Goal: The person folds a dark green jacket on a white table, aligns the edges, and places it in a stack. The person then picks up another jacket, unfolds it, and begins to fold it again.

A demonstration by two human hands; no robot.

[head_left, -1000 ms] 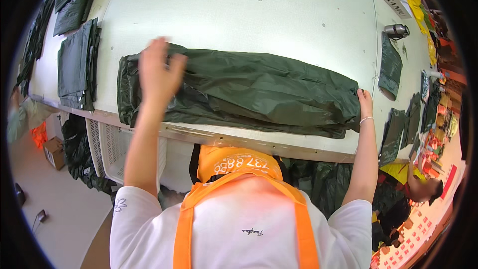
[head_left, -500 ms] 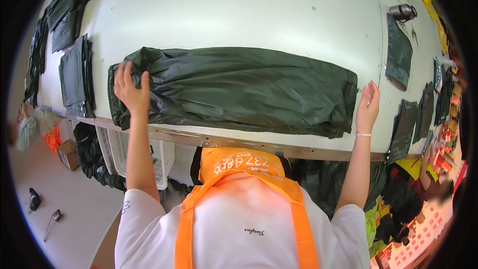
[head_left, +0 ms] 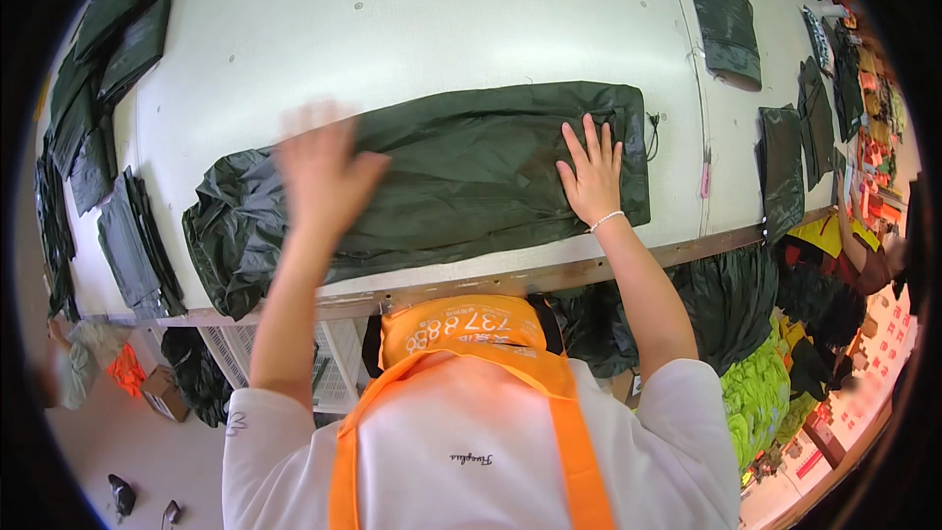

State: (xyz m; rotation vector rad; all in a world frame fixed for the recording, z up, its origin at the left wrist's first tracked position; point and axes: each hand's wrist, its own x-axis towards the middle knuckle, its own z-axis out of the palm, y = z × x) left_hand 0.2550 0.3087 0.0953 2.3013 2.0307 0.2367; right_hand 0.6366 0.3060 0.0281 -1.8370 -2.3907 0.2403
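A dark green, shiny folded garment (head_left: pixel 461 172) lies lengthwise along the near edge of the white table. Its left end is bunched and wrinkled, while the right end is flatter, with a squared edge and a short dark cord beside it. My right hand (head_left: pixel 593 182), with a beaded bracelet at the wrist, lies flat on the right end, fingers spread. Over the left part of the garment is my left hand (head_left: pixel 329 172), smeared by motion but with its fingers stretched out; whether it touches the cloth I cannot tell. Neither hand holds anything.
Folded dark green pieces (head_left: pixel 132 240) are stacked at the table's left, with more (head_left: pixel 103 59) behind. Other folded pieces (head_left: pixel 724 25) lie at the right, near a small pink tool (head_left: pixel 705 180). White crates (head_left: pixel 339 368) stand below the table edge. A co-worker's arm (head_left: pixel 856 236) shows far right.
My right hand has come from beside the garment onto its right end. My left hand has moved inward from the left end. The garment now slants, right end farther away.
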